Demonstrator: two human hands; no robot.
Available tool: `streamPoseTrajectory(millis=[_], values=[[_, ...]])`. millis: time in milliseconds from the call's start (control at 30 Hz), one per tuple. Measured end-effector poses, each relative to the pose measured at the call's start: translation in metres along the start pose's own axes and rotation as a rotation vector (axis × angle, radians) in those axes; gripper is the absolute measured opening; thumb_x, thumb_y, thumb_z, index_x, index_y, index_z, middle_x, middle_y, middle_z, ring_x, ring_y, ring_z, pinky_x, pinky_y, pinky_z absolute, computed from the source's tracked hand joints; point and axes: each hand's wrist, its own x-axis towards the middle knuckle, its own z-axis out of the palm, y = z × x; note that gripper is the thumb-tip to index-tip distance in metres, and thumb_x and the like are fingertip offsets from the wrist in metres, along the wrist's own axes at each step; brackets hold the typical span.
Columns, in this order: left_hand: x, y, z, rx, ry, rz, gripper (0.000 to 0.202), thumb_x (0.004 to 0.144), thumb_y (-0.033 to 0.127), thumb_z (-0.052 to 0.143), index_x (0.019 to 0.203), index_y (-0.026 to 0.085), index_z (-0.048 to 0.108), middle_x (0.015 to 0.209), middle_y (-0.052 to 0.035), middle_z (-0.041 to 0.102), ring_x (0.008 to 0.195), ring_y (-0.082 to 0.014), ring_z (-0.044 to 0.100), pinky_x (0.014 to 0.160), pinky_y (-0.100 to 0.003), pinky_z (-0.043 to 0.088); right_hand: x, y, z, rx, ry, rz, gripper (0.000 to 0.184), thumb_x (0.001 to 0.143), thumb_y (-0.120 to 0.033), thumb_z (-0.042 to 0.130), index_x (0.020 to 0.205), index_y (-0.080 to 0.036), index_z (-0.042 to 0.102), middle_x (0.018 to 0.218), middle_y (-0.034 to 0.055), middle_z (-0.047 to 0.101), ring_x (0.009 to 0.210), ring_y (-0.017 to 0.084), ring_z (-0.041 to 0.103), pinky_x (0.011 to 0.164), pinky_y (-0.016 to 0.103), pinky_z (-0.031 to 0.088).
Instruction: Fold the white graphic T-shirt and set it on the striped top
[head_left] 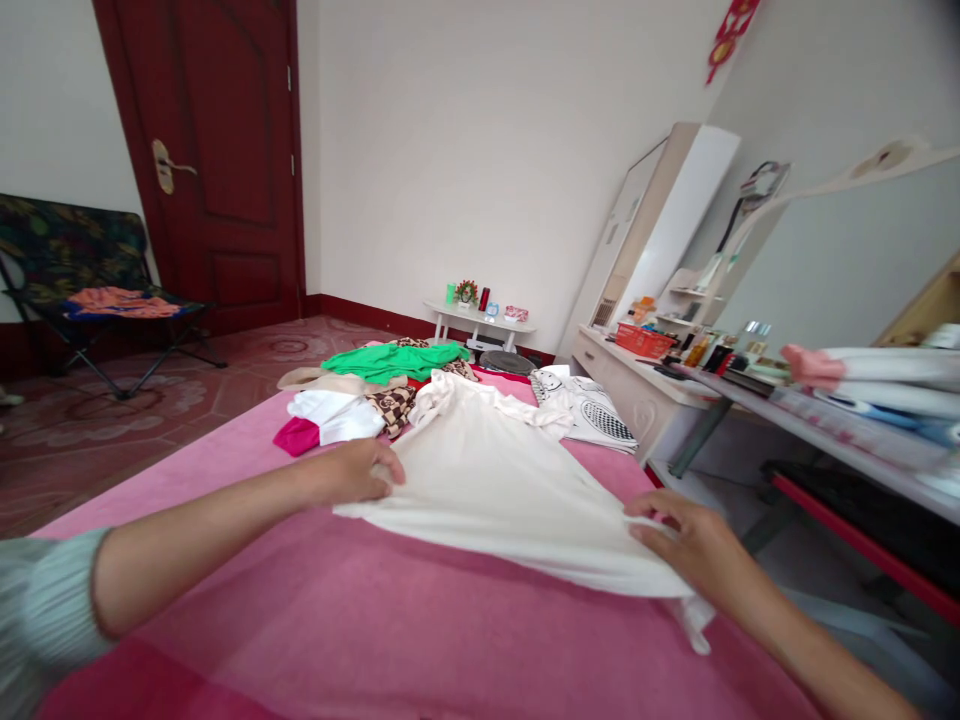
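Observation:
A white shirt (495, 470) lies spread over a pink bed cover (315, 620), its ruffled end pointing away from me. My left hand (360, 472) pinches the shirt's near left edge between thumb and fingers. On the opposite side, my right hand (679, 535) grips the near right edge, and a loose corner of cloth hangs below it. Between both hands the near hem is stretched and looks slightly lifted. Just beyond the left hand are a white garment (341, 415) with a bright pink part and a brown checked cloth (391, 408).
A green garment (397, 360) lies on the heap at the bed's far end. A folded white printed garment (592, 408) rests at the far right. Along the right side stand a dressing table (600, 355) and an ironing-board-like surface (825, 430). A folding chair (75, 260) stands left.

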Motion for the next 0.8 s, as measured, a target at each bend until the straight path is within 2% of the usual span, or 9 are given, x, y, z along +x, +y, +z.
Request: streamPoseTrajectory(millis=[100, 200, 267, 333, 433, 533, 633, 733, 800], values=[[-0.007, -0.016, 0.020, 0.083, -0.019, 0.019, 0.029, 0.056, 0.021, 0.061, 0.082, 0.025, 0.074, 0.062, 0.0018, 0.062, 0.053, -0.0157, 0.053, 0.050, -0.022, 0.034, -0.027, 0.002, 0.016, 0.040, -0.155, 0.042, 0.018, 0.068, -0.034, 0.059, 0.078, -0.023, 0.069, 0.084, 0.0052, 0.069, 0.080, 0.023, 0.062, 0.074, 0.031, 0.047], [-0.014, -0.021, 0.028, 0.206, -0.006, 0.091, 0.030, 0.058, 0.018, 0.060, 0.083, 0.027, 0.074, 0.082, -0.0012, 0.069, 0.071, -0.0202, 0.062, 0.062, -0.024, 0.042, -0.048, 0.003, 0.032, 0.092, -0.248, 0.077, 0.018, 0.066, -0.031, 0.056, 0.077, -0.023, 0.068, 0.082, 0.0052, 0.068, 0.080, 0.023, 0.062, 0.075, 0.030, 0.048], [-0.022, -0.011, 0.022, 0.392, -0.029, 0.090, 0.031, 0.058, 0.018, 0.062, 0.085, 0.029, 0.074, 0.091, -0.0029, 0.069, 0.083, -0.0241, 0.063, 0.071, -0.028, 0.045, -0.056, 0.004, 0.036, 0.116, -0.280, 0.092, 0.021, 0.064, -0.028, 0.056, 0.080, -0.022, 0.068, 0.085, 0.0050, 0.069, 0.083, 0.023, 0.062, 0.077, 0.030, 0.047], [-0.028, 0.008, 0.010, 0.630, -0.072, 0.068, 0.031, 0.058, 0.019, 0.066, 0.086, 0.029, 0.074, 0.094, -0.0050, 0.069, 0.089, -0.0278, 0.063, 0.076, -0.033, 0.046, -0.059, 0.003, 0.032, 0.116, -0.323, 0.099, 0.026, 0.062, -0.024, 0.056, 0.085, -0.022, 0.068, 0.091, 0.0043, 0.069, 0.087, 0.023, 0.062, 0.080, 0.029, 0.046], [-0.025, 0.039, -0.003, 0.813, -0.042, 0.131, 0.032, 0.064, 0.028, 0.068, 0.096, 0.026, 0.072, 0.102, -0.0079, 0.067, 0.095, -0.0305, 0.062, 0.080, -0.039, 0.046, -0.054, 0.001, 0.023, 0.039, -0.411, 0.118, 0.027, 0.063, -0.021, 0.057, 0.087, -0.021, 0.069, 0.085, 0.0022, 0.070, 0.079, 0.020, 0.062, 0.072, 0.026, 0.044], [0.001, 0.062, 0.008, 0.717, -0.037, 0.282, 0.036, 0.074, 0.039, 0.061, 0.107, 0.026, 0.067, 0.108, -0.0080, 0.065, 0.101, -0.0283, 0.061, 0.084, -0.037, 0.047, -0.035, -0.002, 0.019, -0.005, -0.459, 0.120, 0.016, 0.070, -0.026, 0.056, 0.077, -0.020, 0.070, 0.068, 0.0007, 0.066, 0.063, 0.016, 0.057, 0.057, 0.024, 0.038], [0.043, 0.076, 0.040, 0.586, -0.109, 0.367, 0.047, 0.078, 0.043, 0.058, 0.120, 0.023, 0.060, 0.118, -0.0092, 0.061, 0.109, -0.0270, 0.058, 0.090, -0.036, 0.046, -0.007, -0.001, 0.029, 0.039, -0.378, 0.086, 0.016, 0.073, -0.027, 0.055, 0.071, -0.018, 0.068, 0.065, 0.0011, 0.065, 0.060, 0.015, 0.055, 0.055, 0.024, 0.036], [0.090, 0.078, 0.076, 0.552, -0.074, 0.402, 0.053, 0.081, 0.041, 0.054, 0.128, 0.018, 0.052, 0.124, -0.0132, 0.056, 0.113, -0.0276, 0.055, 0.095, -0.037, 0.044, 0.027, 0.007, 0.045, 0.083, -0.271, 0.065, 0.016, 0.071, -0.027, 0.056, 0.073, -0.016, 0.068, 0.068, 0.0026, 0.067, 0.061, 0.016, 0.056, 0.056, 0.025, 0.038], [0.116, 0.072, 0.097, 0.535, -0.009, 0.362, 0.051, 0.085, 0.040, 0.049, 0.130, 0.016, 0.049, 0.128, -0.0146, 0.053, 0.117, -0.0264, 0.053, 0.098, -0.037, 0.041, 0.051, 0.016, 0.057, 0.116, -0.211, 0.074, 0.016, 0.070, -0.027, 0.056, 0.072, -0.016, 0.068, 0.069, 0.0027, 0.067, 0.063, 0.017, 0.058, 0.058, 0.026, 0.041]])
